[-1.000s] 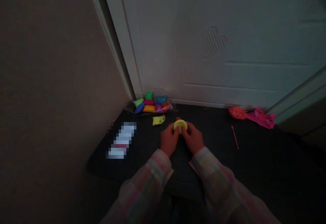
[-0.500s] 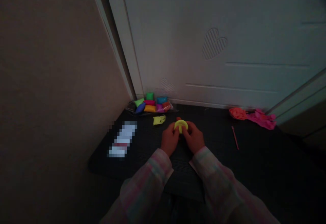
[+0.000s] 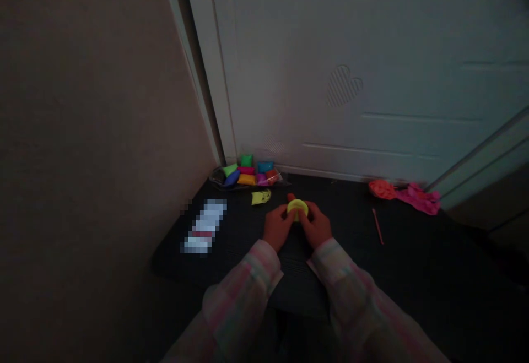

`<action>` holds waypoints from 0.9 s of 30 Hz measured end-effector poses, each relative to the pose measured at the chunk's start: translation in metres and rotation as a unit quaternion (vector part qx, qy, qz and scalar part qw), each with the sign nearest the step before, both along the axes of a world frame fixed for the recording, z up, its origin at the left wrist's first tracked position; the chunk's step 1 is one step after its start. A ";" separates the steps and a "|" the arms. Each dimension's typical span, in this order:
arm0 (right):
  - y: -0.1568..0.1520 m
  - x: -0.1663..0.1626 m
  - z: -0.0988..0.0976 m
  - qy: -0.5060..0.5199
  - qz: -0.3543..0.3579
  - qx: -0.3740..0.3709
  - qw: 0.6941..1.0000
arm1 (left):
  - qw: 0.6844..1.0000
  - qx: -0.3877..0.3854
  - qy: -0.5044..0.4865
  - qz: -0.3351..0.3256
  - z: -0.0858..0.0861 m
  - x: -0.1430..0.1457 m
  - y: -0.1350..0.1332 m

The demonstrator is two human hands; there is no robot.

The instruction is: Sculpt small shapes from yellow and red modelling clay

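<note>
Between my two hands is a round yellow piece of modelling clay (image 3: 297,206), shaped like a shallow cup. My left hand (image 3: 278,227) grips its left side, with the thumb pressed on the clay. The fingers of my right hand (image 3: 317,225) curl round the right side, and that thumb also presses into the middle. What the fingers do beneath the clay is hidden. Just beyond my left hand lies a small yellow packet (image 3: 260,197), crumpled at one end.
Several coloured clay packets (image 3: 247,179) in clear plastic lie against the white door (image 3: 289,76). A blurred-out white and red object (image 3: 205,226) is on the dark table (image 3: 239,264) at left. To the right are a thin pink stick (image 3: 377,226) and crumpled orange and pink material (image 3: 419,198).
The view has shifted slightly. Both hands still hold the yellow clay, with the thumbs at a slightly different place in its hollow. Nothing else on the table has visibly moved.
</note>
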State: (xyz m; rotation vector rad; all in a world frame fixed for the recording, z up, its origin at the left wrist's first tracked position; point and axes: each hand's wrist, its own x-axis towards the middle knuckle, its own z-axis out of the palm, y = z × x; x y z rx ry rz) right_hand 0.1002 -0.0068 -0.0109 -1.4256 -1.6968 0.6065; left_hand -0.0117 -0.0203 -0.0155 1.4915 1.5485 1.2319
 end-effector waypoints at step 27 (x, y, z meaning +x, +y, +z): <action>-0.024 0.000 -0.005 0.006 0.001 0.017 1.000 | 0.998 0.000 -0.059 -0.003 0.004 0.005 -0.026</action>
